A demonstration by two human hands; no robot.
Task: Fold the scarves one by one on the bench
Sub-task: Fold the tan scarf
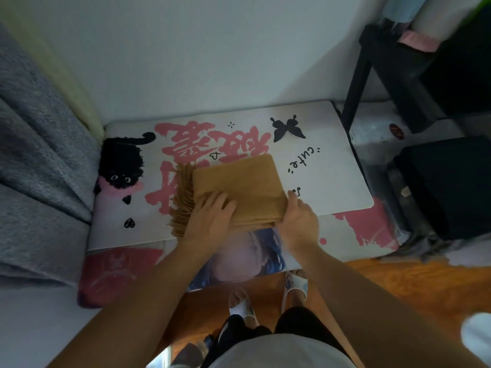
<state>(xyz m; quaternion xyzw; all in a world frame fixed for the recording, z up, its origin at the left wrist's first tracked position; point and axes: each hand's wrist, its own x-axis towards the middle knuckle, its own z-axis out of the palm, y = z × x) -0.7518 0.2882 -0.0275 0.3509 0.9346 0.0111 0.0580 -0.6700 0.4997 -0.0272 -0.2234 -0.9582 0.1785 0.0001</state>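
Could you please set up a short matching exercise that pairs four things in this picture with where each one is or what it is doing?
Things:
1. scarf
2. left hand
3. right hand
4. butterfly print

Places or states:
A. grips the scarf's near right corner
B. lies folded on the bench, fringe to the left
C. at the far side of the mat, beyond the scarf
D. rests flat on the scarf near the fringe

Pairs: 1-B, 2-D, 3-A, 4-C
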